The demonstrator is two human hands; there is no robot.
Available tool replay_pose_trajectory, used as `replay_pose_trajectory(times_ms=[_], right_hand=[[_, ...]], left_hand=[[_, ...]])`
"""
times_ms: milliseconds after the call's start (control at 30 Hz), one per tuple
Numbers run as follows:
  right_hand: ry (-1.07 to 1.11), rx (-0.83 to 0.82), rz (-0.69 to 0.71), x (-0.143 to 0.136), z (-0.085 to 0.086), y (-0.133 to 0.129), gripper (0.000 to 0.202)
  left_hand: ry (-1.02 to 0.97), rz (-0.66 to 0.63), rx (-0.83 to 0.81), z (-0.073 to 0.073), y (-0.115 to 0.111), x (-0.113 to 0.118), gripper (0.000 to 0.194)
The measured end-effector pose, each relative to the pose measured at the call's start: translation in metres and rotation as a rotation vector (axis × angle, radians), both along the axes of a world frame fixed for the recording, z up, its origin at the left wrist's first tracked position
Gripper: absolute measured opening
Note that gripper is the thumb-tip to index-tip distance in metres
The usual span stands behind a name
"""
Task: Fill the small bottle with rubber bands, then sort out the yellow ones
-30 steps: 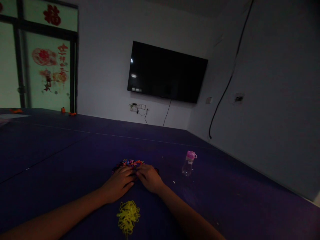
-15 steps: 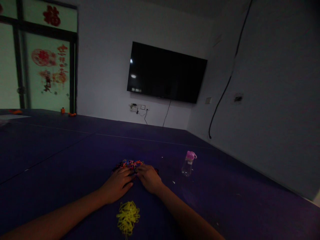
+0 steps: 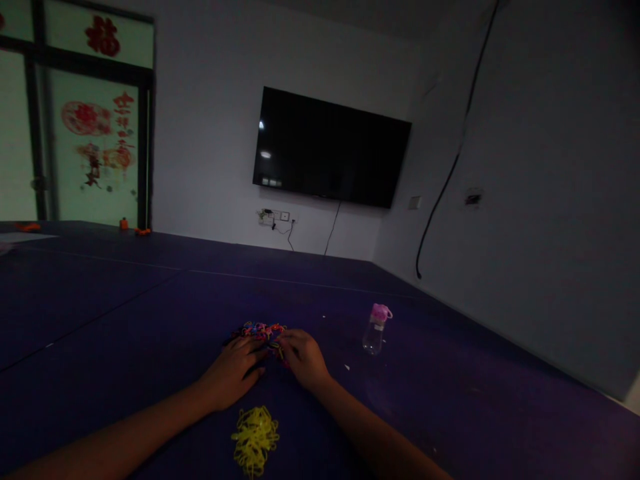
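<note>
A pile of small rubber bands in mixed colours [image 3: 261, 329] lies on the purple surface in front of me. My left hand [image 3: 234, 375] rests on the pile's near left side, fingers stretched out and slightly spread, the fingertips among the bands. At the right side of the pile is my right hand [image 3: 306, 360], thumb and fingers drawn together in a pinch at the bands. What sits between those fingertips is too small and dark to make out. Nearer to me, below both hands, is a separate heap of yellow rubber bands [image 3: 255, 440], which neither hand touches.
A clear bottle with a pink lid [image 3: 374, 332] stands to the right of my hands. The purple surface [image 3: 150, 313] reaches back to the wall, where a black television [image 3: 333, 147] hangs. Small orange objects [image 3: 143, 232] lie by the glass door at the far left.
My right hand has drawn its fingers in from flatter to a pinch, uncovering more bands between the hands. My left hand stays nearly in place.
</note>
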State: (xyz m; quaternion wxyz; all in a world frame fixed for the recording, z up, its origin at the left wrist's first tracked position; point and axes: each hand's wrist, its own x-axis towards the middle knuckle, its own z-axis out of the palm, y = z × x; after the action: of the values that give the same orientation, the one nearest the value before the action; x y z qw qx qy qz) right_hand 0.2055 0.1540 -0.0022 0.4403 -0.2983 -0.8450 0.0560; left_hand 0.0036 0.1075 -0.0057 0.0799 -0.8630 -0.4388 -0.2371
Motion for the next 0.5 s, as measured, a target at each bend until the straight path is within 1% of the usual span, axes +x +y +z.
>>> replay_pose_trajectory(times_ms=[167,267,400,500], right_hand=[[-0.079,-0.043,0.012,-0.0022,0.0004,0.0015,0.029],[-0.141,-0.027,0.015,-0.003,0.0008,0.002,0.029],[-0.161,0.044,-0.077,-0.0022,-0.0008,0.0029,0.032],[-0.183,0.064,-0.131,-0.0017,-0.0023,0.0033,0.033]], left_hand=[[-0.023,-0.024,-0.002,-0.0007,-0.0004,-0.0011,0.029],[-0.015,-0.024,-0.002,0.0002,-0.0006,-0.0007,0.029],[-0.016,-0.026,-0.022,-0.0005,0.0008,-0.0008,0.031],[-0.035,-0.031,-0.012,-0.0014,0.0012,-0.0012,0.03]])
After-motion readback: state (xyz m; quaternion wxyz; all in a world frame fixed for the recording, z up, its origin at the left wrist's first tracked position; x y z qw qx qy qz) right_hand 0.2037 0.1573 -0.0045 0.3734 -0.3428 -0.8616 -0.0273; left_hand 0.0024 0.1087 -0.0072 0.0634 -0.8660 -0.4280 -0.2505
